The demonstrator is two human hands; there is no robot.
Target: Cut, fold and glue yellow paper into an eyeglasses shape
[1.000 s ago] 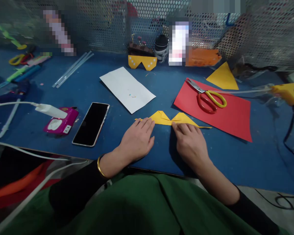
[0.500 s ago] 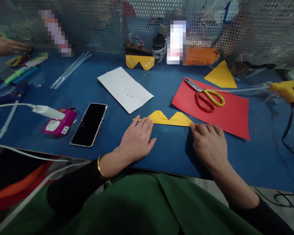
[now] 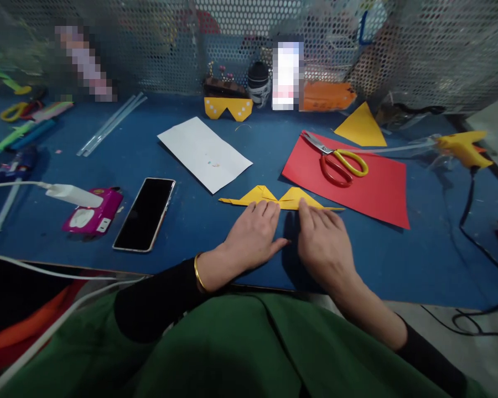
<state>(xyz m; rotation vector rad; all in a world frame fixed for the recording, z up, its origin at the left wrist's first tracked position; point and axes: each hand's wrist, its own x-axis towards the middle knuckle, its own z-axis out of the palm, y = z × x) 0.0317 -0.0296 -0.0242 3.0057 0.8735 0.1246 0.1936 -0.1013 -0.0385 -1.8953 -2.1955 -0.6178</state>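
A folded strip of yellow paper (image 3: 292, 198) with two peaks and a notch between them lies flat on the blue table, its thin ends reaching out to both sides. My left hand (image 3: 253, 235) rests palm down, with its fingertips on the paper's lower edge left of the notch and its thumb stretched out. Just right of the notch, my right hand (image 3: 326, 243) presses its straightened fingers on the same edge. Beyond the paper lie a white sheet (image 3: 203, 152) and a red sheet (image 3: 373, 185), with red-and-yellow-handled scissors (image 3: 336, 160) on the red one.
A black phone (image 3: 145, 215) and a purple power adapter (image 3: 93, 210) lie to the left. At the right is a yellow glue gun (image 3: 462, 148) with its cord. A yellow mask shape (image 3: 228, 108) and a yellow triangle (image 3: 362, 126) lie near the mesh panel (image 3: 157, 50).
Both hands have slid inward along the yellow paper's edge toward the notch, uncovering its ends. Another person's hand at the far left has gone out of view. The view has shifted slightly.
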